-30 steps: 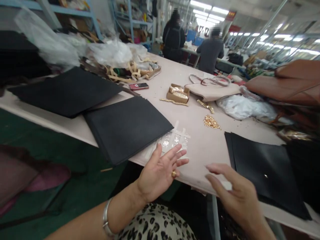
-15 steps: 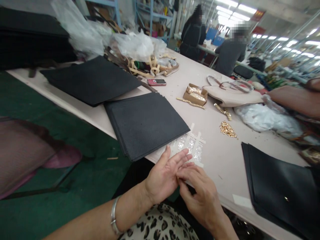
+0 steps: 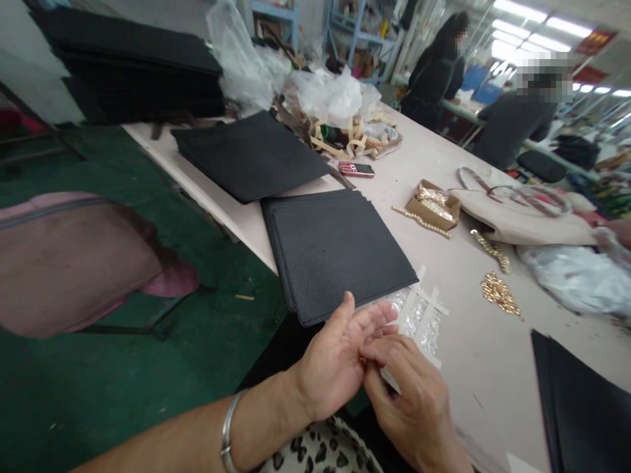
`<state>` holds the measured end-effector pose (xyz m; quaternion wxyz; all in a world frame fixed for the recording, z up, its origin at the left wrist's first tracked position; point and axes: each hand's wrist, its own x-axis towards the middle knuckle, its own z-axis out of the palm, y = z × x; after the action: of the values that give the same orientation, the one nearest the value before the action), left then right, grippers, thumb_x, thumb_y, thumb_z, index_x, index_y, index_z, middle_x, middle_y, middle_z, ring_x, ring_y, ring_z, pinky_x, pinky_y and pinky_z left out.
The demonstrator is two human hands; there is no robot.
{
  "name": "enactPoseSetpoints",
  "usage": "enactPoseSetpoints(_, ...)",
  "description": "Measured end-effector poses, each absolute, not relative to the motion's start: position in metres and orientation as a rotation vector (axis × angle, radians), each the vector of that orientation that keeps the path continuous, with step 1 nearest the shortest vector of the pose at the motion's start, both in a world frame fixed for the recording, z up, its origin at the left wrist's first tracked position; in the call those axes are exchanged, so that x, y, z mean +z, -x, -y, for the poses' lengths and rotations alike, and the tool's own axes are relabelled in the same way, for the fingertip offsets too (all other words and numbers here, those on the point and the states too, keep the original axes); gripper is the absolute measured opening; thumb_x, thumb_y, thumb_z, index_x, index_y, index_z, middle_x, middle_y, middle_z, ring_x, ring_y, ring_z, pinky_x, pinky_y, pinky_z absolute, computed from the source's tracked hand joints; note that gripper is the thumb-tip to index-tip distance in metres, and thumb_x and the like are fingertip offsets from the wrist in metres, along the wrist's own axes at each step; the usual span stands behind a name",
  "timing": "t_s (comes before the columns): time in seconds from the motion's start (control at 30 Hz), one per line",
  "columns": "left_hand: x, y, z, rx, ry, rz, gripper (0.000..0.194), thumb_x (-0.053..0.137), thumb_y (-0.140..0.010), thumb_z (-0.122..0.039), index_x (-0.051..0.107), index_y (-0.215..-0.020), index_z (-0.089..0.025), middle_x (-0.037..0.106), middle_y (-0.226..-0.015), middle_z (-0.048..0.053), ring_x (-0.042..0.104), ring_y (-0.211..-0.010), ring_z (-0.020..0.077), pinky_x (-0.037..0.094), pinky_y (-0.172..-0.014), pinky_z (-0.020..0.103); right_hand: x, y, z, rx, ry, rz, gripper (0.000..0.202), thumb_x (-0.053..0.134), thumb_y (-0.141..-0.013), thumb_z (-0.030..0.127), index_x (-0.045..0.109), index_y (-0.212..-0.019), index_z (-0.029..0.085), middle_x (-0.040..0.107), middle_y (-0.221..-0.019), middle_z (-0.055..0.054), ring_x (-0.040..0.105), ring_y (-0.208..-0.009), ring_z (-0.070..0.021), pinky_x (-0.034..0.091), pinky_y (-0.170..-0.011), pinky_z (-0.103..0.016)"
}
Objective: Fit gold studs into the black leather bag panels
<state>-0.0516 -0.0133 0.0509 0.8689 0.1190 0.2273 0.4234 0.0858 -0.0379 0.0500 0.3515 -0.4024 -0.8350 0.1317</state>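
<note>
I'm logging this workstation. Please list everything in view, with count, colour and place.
Black sheet stacks: four, black, three left to centre, one right
Phone: one, red and black, far centre
Cardboard box: one, brown, right of phone
Strands: two, gold, near box
Small pieces: one heap, gold, right
Bag: one, beige, right
Loose plastic: uncounted, clear, far side and right
Taped packet: one, clear, right of centre stack
Strips: several, tan, behind phone
Table: one, pale, centre
Chair: one, brown, left
Shelves: several, blue, back
People: two, dark clothing, back right
Bracelet: one, silver, left wrist
Left hand: one, palm up, bottom centre
Right hand: one, fingertips at left palm
</note>
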Motion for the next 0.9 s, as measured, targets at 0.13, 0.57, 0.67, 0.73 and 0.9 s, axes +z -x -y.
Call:
enactPoseSetpoints(0.13, 0.055, 0.059, 0.009, 1.011, -0.059, -0.442, 0.064, 0.029, -0.099, -0.060, 0.063, -0.114, -0.009, 0.067, -0.120, 0.015, 0.064, -0.112, 0.0206, 0.042, -0.110, 0.035, 0.060, -0.070, 0.023, 0.187, 0.915, 2.224, 0.030, 0.056, -0.082, -0.001, 0.064, -0.101, 0.020, 0.072, -0.087, -0.006, 0.065, -0.080, -0.0217, 0.055, -0.074, -0.039)
enactPoseSetpoints(0.57, 0.056, 0.129, 0.012, 1.219, -0.156, -0.841, 0.034, 0.054, -0.095, -0.042, 0.070, -0.097, -0.013, 0.071, -0.077, 0.005, 0.050, -0.045, 0.0038, 0.029, -0.041, 0.015, 0.073, -0.040, -0.090, 0.373, 1.034, 2.032, 0.018, 0.055, -0.094, 0.016, 0.071, -0.097, 0.024, 0.074, -0.098, -0.002, 0.068, -0.091, -0.0181, 0.053, -0.083, -0.030)
enactPoseSetpoints(0.67, 0.042, 0.140, 0.034, 1.091, -0.478, -1.005, 0.037, 0.058, -0.089, -0.047, 0.070, -0.093, -0.012, 0.070, -0.073, 0.005, 0.038, -0.040, 0.0027, 0.019, -0.041, 0.019, 0.056, -0.037, -0.126, 0.272, 1.043, 2.238, 0.023, 0.050, -0.094, 0.012, 0.071, -0.095, 0.022, 0.073, -0.095, -0.004, 0.067, -0.091, -0.0200, 0.051, -0.084, -0.033)
enactPoseSetpoints(0.73, 0.032, 0.142, 0.048, 0.888, -0.615, -1.086, 0.043, 0.057, -0.088, -0.052, 0.070, -0.090, -0.011, 0.071, -0.077, 0.007, 0.035, -0.040, 0.0025, 0.018, -0.042, 0.020, 0.046, -0.041, -0.135, 0.261, 1.042, 2.348, 0.022, 0.050, -0.093, 0.011, 0.070, -0.095, 0.021, 0.073, -0.092, -0.004, 0.065, -0.089, -0.0209, 0.049, -0.083, -0.035)
enactPoseSetpoints(0.9, 0.006, 0.133, 0.062, 0.787, -0.698, -1.101, 0.051, 0.059, -0.084, -0.061, 0.071, -0.095, -0.012, 0.063, -0.074, 0.000, 0.029, -0.043, 0.0020, 0.018, -0.046, 0.021, 0.037, -0.080, -0.103, 0.387, 1.037, 2.435, 0.021, 0.049, -0.097, 0.016, 0.069, -0.094, 0.023, 0.072, -0.090, -0.003, 0.061, -0.088, -0.0196, 0.048, -0.080, -0.032)
